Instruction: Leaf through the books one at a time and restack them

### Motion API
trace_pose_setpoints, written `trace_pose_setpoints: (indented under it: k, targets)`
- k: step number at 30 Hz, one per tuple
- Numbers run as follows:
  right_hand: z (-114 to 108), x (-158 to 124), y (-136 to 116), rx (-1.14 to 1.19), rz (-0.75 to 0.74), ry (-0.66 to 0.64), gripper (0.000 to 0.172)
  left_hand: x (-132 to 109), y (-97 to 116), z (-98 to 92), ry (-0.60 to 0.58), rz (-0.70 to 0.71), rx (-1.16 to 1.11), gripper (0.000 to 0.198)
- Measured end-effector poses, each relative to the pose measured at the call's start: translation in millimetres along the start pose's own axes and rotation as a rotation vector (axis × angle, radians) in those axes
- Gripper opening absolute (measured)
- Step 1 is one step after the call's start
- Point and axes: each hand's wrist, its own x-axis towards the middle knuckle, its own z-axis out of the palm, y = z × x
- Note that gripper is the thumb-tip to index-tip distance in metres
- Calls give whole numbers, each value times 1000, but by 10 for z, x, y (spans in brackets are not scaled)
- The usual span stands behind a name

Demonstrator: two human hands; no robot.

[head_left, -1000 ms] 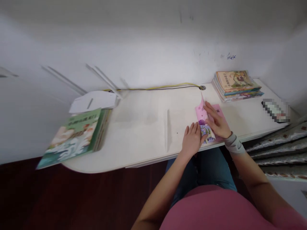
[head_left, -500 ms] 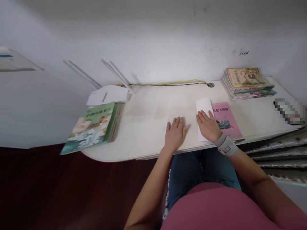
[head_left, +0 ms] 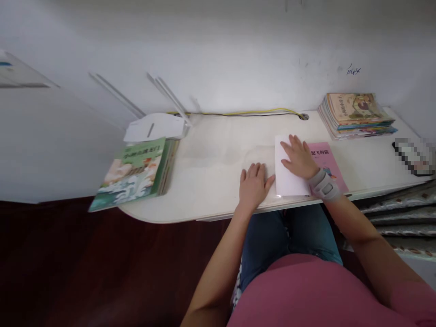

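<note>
A pink book [head_left: 332,165] lies near the front edge of the white desk, with a white page or sheet [head_left: 289,181] at its left side, partly over it. My right hand [head_left: 299,156], with a grey wrist band, rests on the white sheet, fingers spread, the wrist over the pink cover. Part of the cover is hidden by the hand. My left hand [head_left: 254,185] lies flat on the desk [head_left: 218,181], left of the sheet, its thumb pointing toward the sheet's edge. Neither hand grasps anything.
A stack of books [head_left: 132,172] overhangs the desk's left end, before a white router [head_left: 155,127] with antennas. Another book stack [head_left: 357,113] stands at the back right. A phone-like object [head_left: 412,156], partly blurred out, lies at the right. Cables [head_left: 238,112] run along the wall.
My right hand has shifted slightly right and up, its fingers spreading. The white sheet now shows wider and flatter. My left hand has moved slightly right. The view has tilted a little.
</note>
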Motion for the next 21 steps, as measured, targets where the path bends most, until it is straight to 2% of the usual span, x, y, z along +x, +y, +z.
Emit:
trace_pose_setpoints:
  k: [4,9,13,17,21]
  targets:
    - [-3,183,243,-25,68,-55,70,14,14,21,-18,-16,14,64]
    - [82,163,349,-89,97,78,65,-2,28,52,-29,-20,16,67]
    - [102,161,319,-70,62,102,63,17,24,-33,-26,-15,19,63]
    - [157,187,250,-57,31,114,57,261,10,-166,-62,-5,45,55]
    - [203,192,234,-59,7,131,54,606,-11,-120,-127,160,40,61]
